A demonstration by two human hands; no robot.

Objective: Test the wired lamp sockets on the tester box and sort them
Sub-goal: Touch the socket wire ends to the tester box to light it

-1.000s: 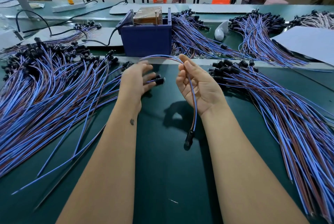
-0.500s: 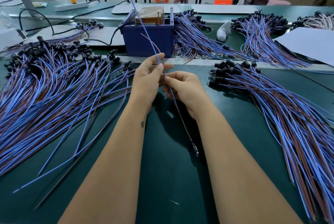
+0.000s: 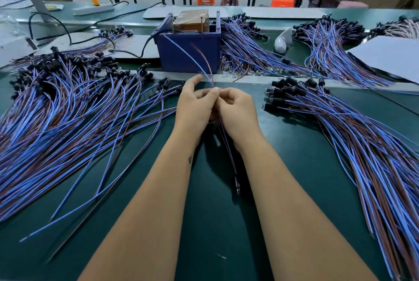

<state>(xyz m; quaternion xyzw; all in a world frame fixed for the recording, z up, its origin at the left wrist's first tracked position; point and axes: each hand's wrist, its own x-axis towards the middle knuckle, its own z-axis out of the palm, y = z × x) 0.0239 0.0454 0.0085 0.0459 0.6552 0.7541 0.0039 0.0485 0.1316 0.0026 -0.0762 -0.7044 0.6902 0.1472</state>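
One blue tester box point(image 3: 189, 53) stands on the green table point(image 3: 210, 224), and I take it as my mark. Five heaps of wired sockets lie around it: a big one to the box's left and nearer me point(image 3: 68, 113), a small one further back on the left point(image 3: 113, 34), one touching the box's right side point(image 3: 247, 51), one further right point(image 3: 326, 45), and a long one to the right and nearer me point(image 3: 362, 144). A sixth bunch shows at the far right edge, too cut off to say much.

Two hands meet just in front of the box. The left hand point(image 3: 195, 105) and the right hand point(image 3: 238, 110) both pinch a single wired socket; the right's fingers are curled tight round its wires, while the left grips with thumb and fingertip, its forefinger lifted loose. That socket point(image 3: 237, 184) hangs down toward me between the forearms, over the table. Its two free wire ends, one blue point(image 3: 181, 51) and one brown point(image 3: 204, 58), rise from the pinch and lean toward the box front; whether they touch it I cannot tell.
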